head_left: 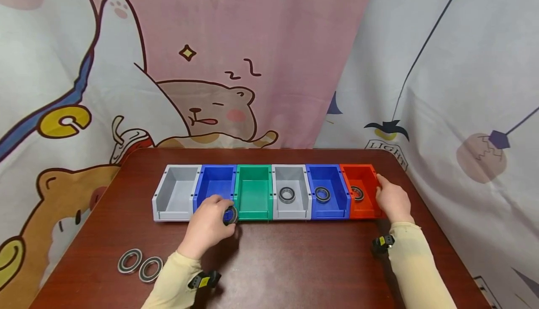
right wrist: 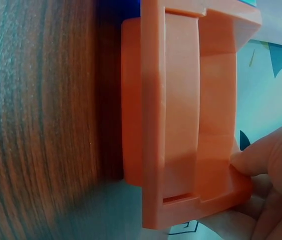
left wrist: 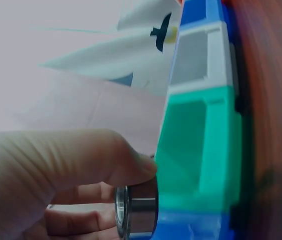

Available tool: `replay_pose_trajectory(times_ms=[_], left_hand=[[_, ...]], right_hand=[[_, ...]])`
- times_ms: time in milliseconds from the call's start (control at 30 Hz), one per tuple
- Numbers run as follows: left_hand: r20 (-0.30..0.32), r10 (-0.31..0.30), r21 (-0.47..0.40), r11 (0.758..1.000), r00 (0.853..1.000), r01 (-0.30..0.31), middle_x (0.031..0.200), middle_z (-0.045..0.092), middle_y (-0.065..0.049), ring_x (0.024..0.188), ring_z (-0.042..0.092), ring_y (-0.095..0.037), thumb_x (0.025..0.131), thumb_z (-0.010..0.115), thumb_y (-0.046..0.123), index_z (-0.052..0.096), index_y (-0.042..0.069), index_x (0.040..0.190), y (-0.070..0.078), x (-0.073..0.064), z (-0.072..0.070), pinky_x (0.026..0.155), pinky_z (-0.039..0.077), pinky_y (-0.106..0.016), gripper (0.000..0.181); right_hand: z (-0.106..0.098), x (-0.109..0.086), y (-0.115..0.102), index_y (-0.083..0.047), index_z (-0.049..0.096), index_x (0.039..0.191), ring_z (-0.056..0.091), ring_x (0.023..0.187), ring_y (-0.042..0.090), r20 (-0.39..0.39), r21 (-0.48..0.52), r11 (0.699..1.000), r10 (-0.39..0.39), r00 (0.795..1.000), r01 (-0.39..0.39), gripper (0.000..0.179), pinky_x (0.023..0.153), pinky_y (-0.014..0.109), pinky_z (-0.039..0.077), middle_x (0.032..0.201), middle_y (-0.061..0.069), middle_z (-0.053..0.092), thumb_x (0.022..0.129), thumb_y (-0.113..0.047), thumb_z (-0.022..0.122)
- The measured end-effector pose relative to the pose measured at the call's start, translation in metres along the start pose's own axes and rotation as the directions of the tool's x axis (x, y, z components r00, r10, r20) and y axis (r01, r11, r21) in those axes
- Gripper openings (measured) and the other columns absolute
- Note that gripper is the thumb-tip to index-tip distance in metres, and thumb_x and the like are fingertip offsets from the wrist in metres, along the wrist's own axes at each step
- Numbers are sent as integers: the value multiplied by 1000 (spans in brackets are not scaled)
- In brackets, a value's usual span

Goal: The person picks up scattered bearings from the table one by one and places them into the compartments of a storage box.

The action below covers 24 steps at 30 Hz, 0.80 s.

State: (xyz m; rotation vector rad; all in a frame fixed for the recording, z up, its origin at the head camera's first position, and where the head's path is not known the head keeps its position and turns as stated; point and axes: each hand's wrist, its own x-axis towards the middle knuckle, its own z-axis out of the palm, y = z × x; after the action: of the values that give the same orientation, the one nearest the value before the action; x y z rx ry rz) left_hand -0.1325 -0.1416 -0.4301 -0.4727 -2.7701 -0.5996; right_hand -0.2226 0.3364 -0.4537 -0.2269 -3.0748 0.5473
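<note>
My left hand (head_left: 208,225) pinches a ball bearing (left wrist: 143,215) between thumb and fingers. In the head view that ring is at the front of the left blue bin (head_left: 216,180), close to the green bin (head_left: 254,214). My right hand (head_left: 394,200) holds the right side wall of the red bin (head_left: 366,212), thumb inside and fingers outside in the right wrist view. One bearing (head_left: 358,193) is inside the red bin, against its left wall. Another bearing (head_left: 323,194) lies in the right blue bin, and one more bearing (head_left: 287,195) in the right grey bin.
Two loose bearings, one (head_left: 129,261) beside the other (head_left: 150,269), lie on the brown table (head_left: 311,262) at front left. A left grey bin (head_left: 178,190) ends the row of joined bins. Behind the table hangs a printed curtain (head_left: 294,66).
</note>
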Motion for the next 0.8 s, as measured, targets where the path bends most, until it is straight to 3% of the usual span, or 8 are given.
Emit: replay_pose_trajectory(times_ms=[233, 467, 800], left_hand=[[-20, 10, -35, 999, 1000, -11, 98, 63, -13, 87, 59, -27, 64, 88, 14, 73, 2, 104, 21, 24, 3, 69, 53, -41, 45], [-33, 19, -35, 999, 999, -20, 101, 63, -17, 90, 59, -31, 66, 87, 15, 72, 0, 106, 31, 45, 15, 68, 53, -43, 45], [47, -48, 17, 999, 998, 47, 106, 63, -19, 93, 59, -31, 71, 81, 15, 72, 1, 107, 31, 73, 36, 70, 54, -44, 40]], right_hand=[[1, 1, 0, 5, 35, 149, 57, 89, 46, -7, 1, 1000, 6, 1000, -6, 53, 81, 61, 48, 128, 39, 50, 100, -11, 48], [1, 1, 1, 5, 35, 149, 57, 93, 48, -9, -4, 1000, 6, 1000, -6, 53, 83, 62, 47, 130, 39, 49, 99, -11, 48], [3, 2, 3, 3, 35, 149, 57, 96, 48, -13, -5, 1000, 4, 1000, -4, 54, 83, 62, 47, 131, 39, 48, 100, -12, 48]])
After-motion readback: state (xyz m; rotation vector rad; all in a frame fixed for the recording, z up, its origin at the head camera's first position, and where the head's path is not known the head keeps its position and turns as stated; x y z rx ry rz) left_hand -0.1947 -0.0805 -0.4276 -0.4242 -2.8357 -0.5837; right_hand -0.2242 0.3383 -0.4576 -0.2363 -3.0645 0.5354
